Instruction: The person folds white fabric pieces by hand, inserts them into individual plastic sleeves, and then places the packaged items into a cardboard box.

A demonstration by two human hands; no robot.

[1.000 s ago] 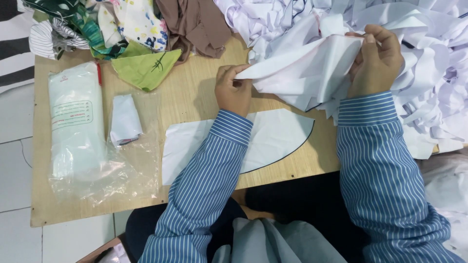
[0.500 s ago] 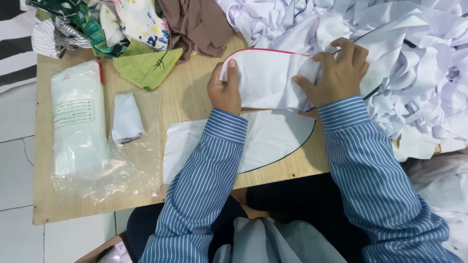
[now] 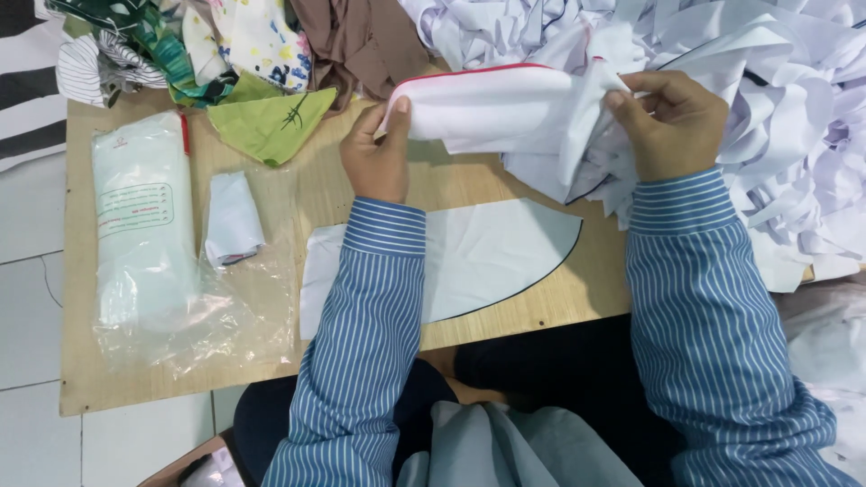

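Here the left hand (image 3: 377, 153) and right hand (image 3: 672, 122) each pinch shut on the white cloth (image 3: 505, 113), stretched above the worktop (image 3: 271, 189), upper middle of the frame. Smoothing looks underway; next needs even pulling.

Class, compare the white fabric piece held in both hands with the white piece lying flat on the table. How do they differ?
The held piece has a red edge and is lifted, bunched at the right hand; the flat piece has a dark edge and lies spread under the left sleeve. Both are white with a curved edge.
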